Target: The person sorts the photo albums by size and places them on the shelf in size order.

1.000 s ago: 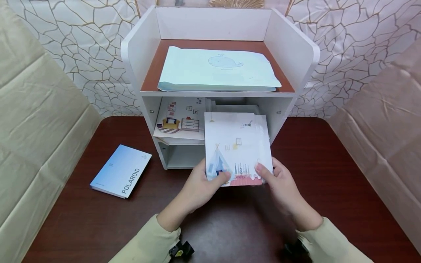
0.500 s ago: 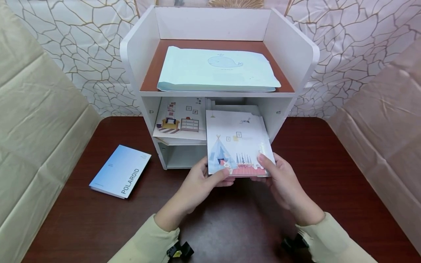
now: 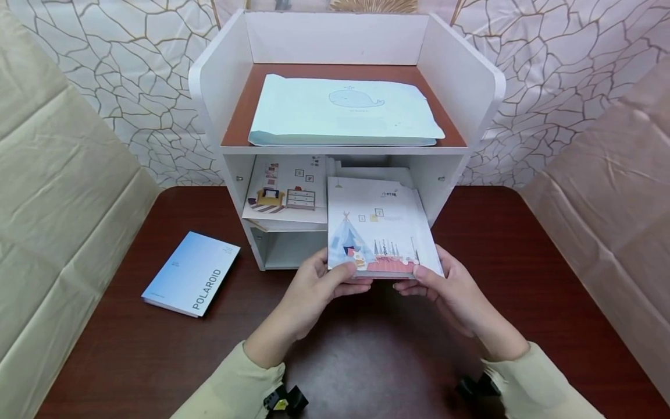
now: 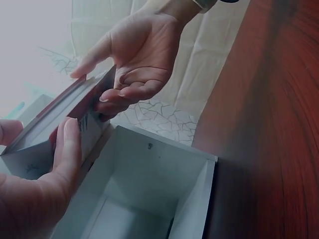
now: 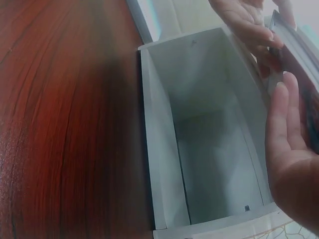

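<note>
Both hands hold a thick paper-covered book (image 3: 377, 224) with a blue tent and a pink strip drawn on its cover. My left hand (image 3: 309, 291) grips its near left corner, thumb on top and fingers beneath. At the near right corner, my right hand (image 3: 460, 297) holds it the same way. The book's far part lies in the right side of the middle shelf opening. In the left wrist view, pale pages (image 4: 55, 112) show between its covers. Beside it on that shelf lies another book (image 3: 288, 189) with furniture drawn on it.
The white shelf unit (image 3: 222, 87) stands on a dark red table (image 3: 131, 361). On its top lies a pale blue packet (image 3: 303, 110) with a whale drawing. A blue POLAROID book (image 3: 191, 273) lies to the left. The lower compartment (image 5: 209, 164) is below the held book.
The held book has moved a little away from me, toward the shelf, and its near edge has levelled. Both hands went with it, and the right hand has shifted slightly outward.
</note>
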`<state>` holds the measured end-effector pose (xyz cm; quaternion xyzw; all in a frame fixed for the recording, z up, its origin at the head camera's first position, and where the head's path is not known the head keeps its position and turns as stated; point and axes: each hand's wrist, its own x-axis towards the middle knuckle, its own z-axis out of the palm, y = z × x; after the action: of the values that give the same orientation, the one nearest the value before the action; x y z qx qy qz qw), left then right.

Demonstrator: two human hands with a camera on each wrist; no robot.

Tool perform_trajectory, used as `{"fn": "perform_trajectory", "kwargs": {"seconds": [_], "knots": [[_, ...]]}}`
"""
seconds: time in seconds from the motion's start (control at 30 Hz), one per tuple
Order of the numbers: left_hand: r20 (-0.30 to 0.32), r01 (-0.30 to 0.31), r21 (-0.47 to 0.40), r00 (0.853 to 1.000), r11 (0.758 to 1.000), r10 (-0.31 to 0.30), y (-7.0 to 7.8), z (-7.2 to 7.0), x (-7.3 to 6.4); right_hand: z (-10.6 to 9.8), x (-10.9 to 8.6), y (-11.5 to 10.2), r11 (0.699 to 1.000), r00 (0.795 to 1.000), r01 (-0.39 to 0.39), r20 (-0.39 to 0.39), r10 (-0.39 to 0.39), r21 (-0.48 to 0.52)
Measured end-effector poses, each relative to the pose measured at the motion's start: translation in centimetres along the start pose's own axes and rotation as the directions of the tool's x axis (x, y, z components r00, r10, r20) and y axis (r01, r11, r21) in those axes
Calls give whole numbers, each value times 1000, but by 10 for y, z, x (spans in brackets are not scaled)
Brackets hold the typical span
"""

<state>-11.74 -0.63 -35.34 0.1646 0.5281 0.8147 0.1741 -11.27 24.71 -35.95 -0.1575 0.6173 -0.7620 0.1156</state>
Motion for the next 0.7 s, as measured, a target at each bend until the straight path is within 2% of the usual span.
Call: {"fn": "perform_trajectory", "kwargs": {"seconds": [0.1, 0.4, 0.7], "knots": [[-21, 3, -2, 1000, 1000, -3, 0, 0, 2, 0, 2, 1, 1000, 1000, 15, -12, -15, -1], [-52, 36, -65, 998, 997, -39, 1, -3, 9, 6, 9, 0, 999, 987, -21, -163, 16, -30], [-50, 63, -123, 996, 990, -70, 1, -6, 20, 6, 17, 0, 1000, 981, -4, -195, 6, 11]]}}
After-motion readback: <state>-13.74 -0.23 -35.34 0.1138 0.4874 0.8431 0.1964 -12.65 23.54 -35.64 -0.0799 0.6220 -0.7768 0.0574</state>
